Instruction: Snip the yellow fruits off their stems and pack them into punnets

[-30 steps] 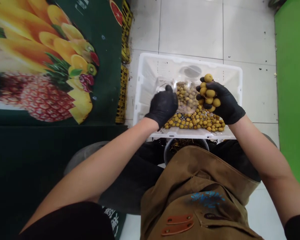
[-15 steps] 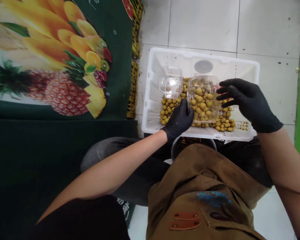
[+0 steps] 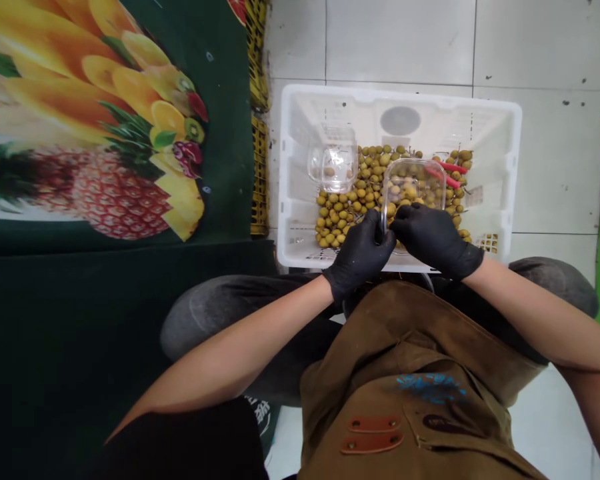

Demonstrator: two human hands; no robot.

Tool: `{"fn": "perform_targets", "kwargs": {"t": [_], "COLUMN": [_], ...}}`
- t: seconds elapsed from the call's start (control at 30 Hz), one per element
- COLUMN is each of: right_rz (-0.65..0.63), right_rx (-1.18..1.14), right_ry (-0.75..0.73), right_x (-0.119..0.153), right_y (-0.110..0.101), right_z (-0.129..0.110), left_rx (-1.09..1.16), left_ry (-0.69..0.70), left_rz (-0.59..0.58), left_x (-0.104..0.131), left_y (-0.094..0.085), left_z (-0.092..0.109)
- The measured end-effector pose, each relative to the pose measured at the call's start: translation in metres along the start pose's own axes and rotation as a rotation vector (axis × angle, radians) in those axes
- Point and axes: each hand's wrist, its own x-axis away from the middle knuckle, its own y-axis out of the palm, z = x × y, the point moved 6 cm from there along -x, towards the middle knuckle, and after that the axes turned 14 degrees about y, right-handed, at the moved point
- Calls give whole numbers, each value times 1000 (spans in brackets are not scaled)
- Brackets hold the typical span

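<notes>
Inside the white crate (image 3: 516,157), right of its middle and toward the near side, a clear container (image 3: 414,161) sat over loose round yellow-brown fruit (image 3: 333,220). The gloved left hand (image 3: 361,257) pinched its left edge between thumb and fingers, though the fingertips were partly hidden. The gloved right hand (image 3: 433,240) lay across the near part, fingers bent and bunched beside the left thumb; whether they gripped anything could not be told. It covered much of the container's near end, and glare and clear walls made it hard to separate fruit inside from fruit beneath. Two red handles (image 3: 455,167) showed at the far right, the lower partly behind the container wall. A second tub (image 3: 349,141), also clear, stood at the far left, its contents blurred by reflections. Hands, crate and brown apron (image 3: 380,333) hid most of a dark-rimmed bucket (image 3: 429,283) on the near side.
</notes>
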Motion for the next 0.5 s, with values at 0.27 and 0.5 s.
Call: {"fn": "perform_targets", "kwargs": {"t": [0.27,0.5], "right_rz": [230,216], "right_rx": [-583,-658], "right_ry": [64,47], "right_x": [-7,-13], "right_y": [-13,-7], "right_z": [35,34], "left_rx": [-4,-43], "left_ry": [-44,-22], "left_rz": [-8,-49], "left_x": [-2,-1], "left_y": [-4,-2], "left_z": [-12,-1]}}
